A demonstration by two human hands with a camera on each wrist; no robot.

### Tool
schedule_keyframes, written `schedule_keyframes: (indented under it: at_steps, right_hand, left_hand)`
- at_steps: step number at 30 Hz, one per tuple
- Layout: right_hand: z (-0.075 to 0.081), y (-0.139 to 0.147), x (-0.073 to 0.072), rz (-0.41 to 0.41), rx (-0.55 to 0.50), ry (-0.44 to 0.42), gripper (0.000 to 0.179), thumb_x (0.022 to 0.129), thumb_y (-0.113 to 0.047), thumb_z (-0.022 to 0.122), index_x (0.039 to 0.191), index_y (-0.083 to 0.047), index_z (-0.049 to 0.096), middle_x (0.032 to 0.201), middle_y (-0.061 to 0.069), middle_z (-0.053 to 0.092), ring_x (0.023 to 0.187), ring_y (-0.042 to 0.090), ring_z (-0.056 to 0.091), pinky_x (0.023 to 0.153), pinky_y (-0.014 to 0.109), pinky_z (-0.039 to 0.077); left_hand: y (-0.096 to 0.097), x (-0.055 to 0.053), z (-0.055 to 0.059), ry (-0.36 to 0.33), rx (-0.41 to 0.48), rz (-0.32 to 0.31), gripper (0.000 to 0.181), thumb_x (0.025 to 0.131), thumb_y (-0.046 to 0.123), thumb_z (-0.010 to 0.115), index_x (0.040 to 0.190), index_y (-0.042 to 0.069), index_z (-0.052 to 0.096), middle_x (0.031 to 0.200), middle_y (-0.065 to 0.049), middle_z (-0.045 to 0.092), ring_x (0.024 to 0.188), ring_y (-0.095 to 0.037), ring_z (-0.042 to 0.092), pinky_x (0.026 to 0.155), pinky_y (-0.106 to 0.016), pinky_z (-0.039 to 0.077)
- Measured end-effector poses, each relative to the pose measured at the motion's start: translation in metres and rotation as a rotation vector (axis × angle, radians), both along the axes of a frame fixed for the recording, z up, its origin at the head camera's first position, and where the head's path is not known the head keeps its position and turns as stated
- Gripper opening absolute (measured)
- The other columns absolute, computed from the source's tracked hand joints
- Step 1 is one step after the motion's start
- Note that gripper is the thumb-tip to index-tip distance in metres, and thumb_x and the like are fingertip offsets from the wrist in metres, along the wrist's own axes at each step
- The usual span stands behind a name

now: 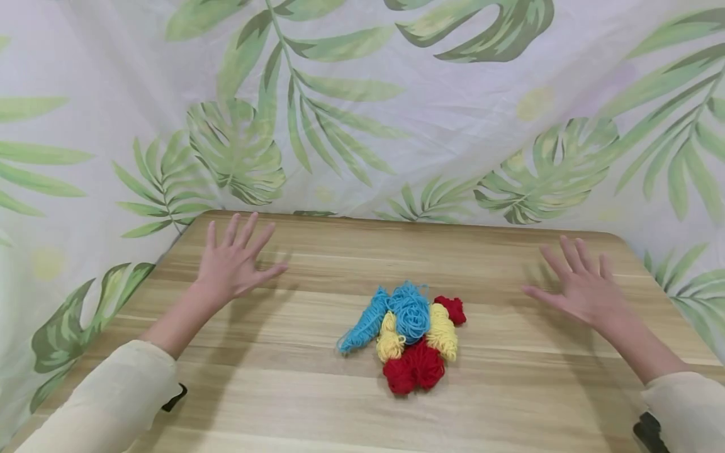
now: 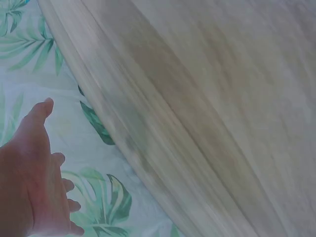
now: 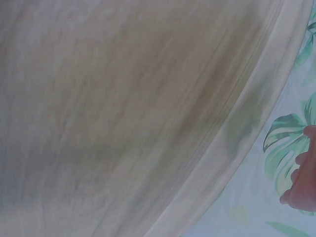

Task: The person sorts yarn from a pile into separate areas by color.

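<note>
A cluster of yarn bundles lies near the middle of the table. It has a round blue yarn ball (image 1: 410, 311), a long blue yarn bundle (image 1: 367, 322), two yellow yarn bundles (image 1: 442, 331), a red yarn bundle (image 1: 415, 368) in front and a small red yarn piece (image 1: 451, 309) at the back right. Left of the cluster, my left hand (image 1: 231, 261) hovers with fingers spread, holding nothing; the left wrist view shows this hand (image 2: 37, 177) too. To the right, my right hand (image 1: 586, 286) is likewise spread and holds nothing; part of it (image 3: 302, 173) enters the right wrist view.
The wood-grain table (image 1: 283, 402) has rounded far corners. Behind it hangs a white cloth (image 1: 442, 145) printed with green leaves, close along the far edge. Dark straps (image 1: 174, 397) show beneath both pale sleeves (image 1: 113, 396).
</note>
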State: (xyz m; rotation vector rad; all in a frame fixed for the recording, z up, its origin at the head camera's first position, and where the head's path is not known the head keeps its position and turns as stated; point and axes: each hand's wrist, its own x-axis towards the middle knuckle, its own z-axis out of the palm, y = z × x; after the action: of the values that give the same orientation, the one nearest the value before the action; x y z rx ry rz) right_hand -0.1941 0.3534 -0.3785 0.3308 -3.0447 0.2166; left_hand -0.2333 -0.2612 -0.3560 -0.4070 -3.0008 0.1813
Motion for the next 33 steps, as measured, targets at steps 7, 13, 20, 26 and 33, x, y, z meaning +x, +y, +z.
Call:
schedule_keyframes:
  at_steps: [7, 13, 20, 26, 33]
  right_hand:
    - [0.004, -0.012, 0.001, 0.030, 0.022, 0.009, 0.096, 0.096, -0.068, 0.055, 0.163, -0.005, 0.027, 0.168, 0.032, 0.007, 0.154, 0.053, 0.001, 0.115, 0.079, 0.001]
    - [0.006, -0.021, 0.002, 0.057, 0.027, 0.013, 0.096, 0.095, -0.068, 0.057, 0.161, -0.003, 0.031, 0.168, 0.031, 0.008, 0.155, 0.052, 0.001, 0.115, 0.079, 0.002]
    - [0.007, -0.029, 0.007, 0.072, 0.004, 0.025, 0.095, 0.094, -0.068, 0.059, 0.160, -0.004, 0.034, 0.168, 0.031, 0.010, 0.155, 0.052, 0.001, 0.116, 0.077, -0.001]
    - [0.004, -0.032, 0.009, 0.094, 0.016, 0.068, 0.094, 0.093, -0.068, 0.061, 0.159, -0.006, 0.037, 0.167, 0.031, 0.016, 0.154, 0.053, 0.007, 0.117, 0.076, 0.005]
    - [0.002, -0.039, 0.009, 0.137, 0.011, 0.109, 0.092, 0.092, -0.065, 0.063, 0.158, -0.007, 0.039, 0.167, 0.030, 0.019, 0.156, 0.049, 0.006, 0.118, 0.075, 0.006]
  left_hand:
    - [0.012, 0.001, 0.000, 0.010, -0.010, -0.033, 0.090, 0.098, 0.074, 0.043, 0.166, 0.018, 0.025, 0.171, -0.019, 0.011, 0.156, -0.048, 0.008, 0.120, -0.072, -0.002]
    - [0.020, 0.005, 0.000, 0.022, -0.015, -0.052, 0.088, 0.098, 0.071, 0.046, 0.165, 0.018, 0.027, 0.171, -0.019, 0.013, 0.156, -0.047, 0.009, 0.121, -0.071, 0.000]
    - [0.029, 0.006, 0.003, 0.021, -0.010, -0.081, 0.087, 0.098, 0.069, 0.048, 0.165, 0.018, 0.026, 0.172, -0.018, 0.011, 0.156, -0.046, 0.009, 0.122, -0.070, 0.001]
    - [0.035, 0.006, 0.003, 0.018, -0.015, -0.096, 0.088, 0.098, 0.068, 0.050, 0.166, 0.018, 0.026, 0.171, -0.019, 0.011, 0.156, -0.046, 0.008, 0.122, -0.070, 0.002]
    - [0.041, 0.008, 0.001, 0.012, -0.011, -0.112, 0.087, 0.098, 0.068, 0.050, 0.166, 0.018, 0.026, 0.172, -0.018, 0.010, 0.157, -0.044, 0.007, 0.123, -0.068, 0.003]
